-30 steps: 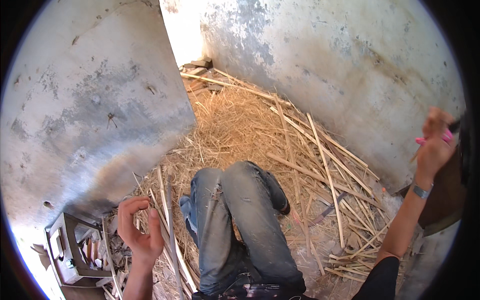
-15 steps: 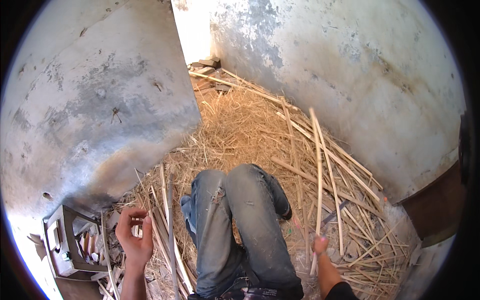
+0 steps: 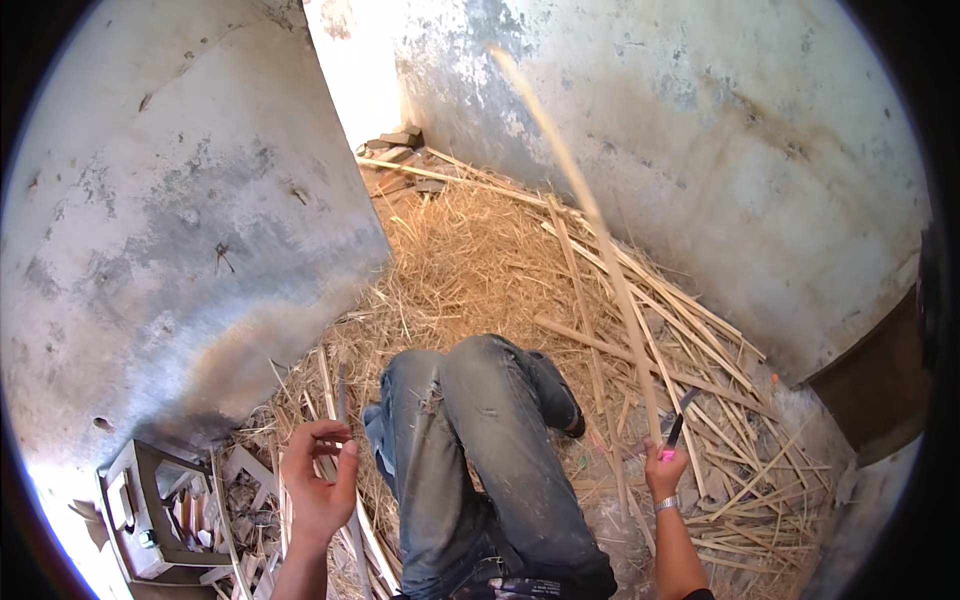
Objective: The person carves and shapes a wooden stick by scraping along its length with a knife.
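Observation:
My right hand (image 3: 665,472), with a watch at its wrist, is closed round the lower end of a long pale bamboo strip (image 3: 603,232). The strip slants up and away to the left, its far end blurred, in front of the wall. A dark knife blade (image 3: 676,431) sticks up at the same hand, apparently gripped with the strip; its handle is hidden. Something bright pink shows at the fingers. My left hand (image 3: 322,482) is raised left of my knees, fingers loosely bent and apart from the thumb, holding nothing.
Shavings (image 3: 455,270) cover the floor beyond my jeans-clad knees (image 3: 440,400). Several long strips (image 3: 690,310) lie along the right wall; more lie by my left leg. A metal-framed box (image 3: 165,510) stands at the left. Bricks (image 3: 395,145) sit at the far gap between the walls.
The bamboo strip has swung up and left, tilting away from near upright. My right hand has risen slightly and turned, showing the dark blade. My left hand has shifted right and slightly down.

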Tool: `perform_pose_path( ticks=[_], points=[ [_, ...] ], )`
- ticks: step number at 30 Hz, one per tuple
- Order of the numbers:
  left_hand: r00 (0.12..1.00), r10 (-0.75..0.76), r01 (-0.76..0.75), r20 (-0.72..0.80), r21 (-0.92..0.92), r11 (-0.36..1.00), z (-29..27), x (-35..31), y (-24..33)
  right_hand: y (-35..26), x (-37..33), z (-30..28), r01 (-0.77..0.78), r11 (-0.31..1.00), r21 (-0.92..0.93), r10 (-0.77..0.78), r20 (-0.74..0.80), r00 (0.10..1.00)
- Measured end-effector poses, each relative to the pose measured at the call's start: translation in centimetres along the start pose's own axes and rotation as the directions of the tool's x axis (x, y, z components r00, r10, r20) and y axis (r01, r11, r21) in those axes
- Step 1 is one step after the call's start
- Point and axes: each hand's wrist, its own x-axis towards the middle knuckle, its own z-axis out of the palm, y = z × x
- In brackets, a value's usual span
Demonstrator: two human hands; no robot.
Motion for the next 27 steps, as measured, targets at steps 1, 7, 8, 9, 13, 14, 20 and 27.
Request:
perform_pose_path(
  ticks=[1,7,8,9,13,14,20,27],
  points=[
    [0.998,0.026,-0.028,-0.055,-0.023,0.999,0.4,-0.1,0.3,-1.2,1.5,0.4,0.008,1.0,0.01,-0.007,-0.003,1.0],
    [0.739,0.608,-0.542,-0.29,0.281,0.792,-1.7,-1.9,-0.7,-13.9,8.0,1.3,0.51,0.819,0.261,-0.542,0.062,0.838],
    [0.733,0.614,-0.547,-0.292,0.283,0.788,-2.1,-2.0,-0.2,-14.5,8.3,1.7,0.514,0.817,0.262,-0.544,0.053,0.837],
    [0.737,0.636,-0.504,-0.228,0.441,0.742,-2.8,-2.1,0.7,-14.8,8.5,1.9,0.53,0.796,0.291,-0.575,0.095,0.812],
    [0.963,0.247,-0.269,0.111,0.474,0.838,-4.3,-2.9,0.1,-14.7,10.2,2.8,0.682,0.696,0.226,-0.716,0.143,0.684],
    [0.946,-0.072,-0.06,0.316,0.389,0.919,-4.7,-3.4,-0.5,-14.6,10.7,3.2,0.742,0.645,0.182,-0.764,0.153,0.627],
    [0.488,-0.463,0.349,0.74,0.321,0.881,-6.6,-11.7,-9.2,-14.2,14.7,3.4,0.695,0.691,0.198,-0.721,0.252,0.646],
    [0.475,-0.569,0.467,0.672,0.355,0.81,-12.8,-13.2,-5.8,-15.6,19.9,2.6,0.697,0.716,-0.044,-0.696,0.022,0.717]
  ],
)
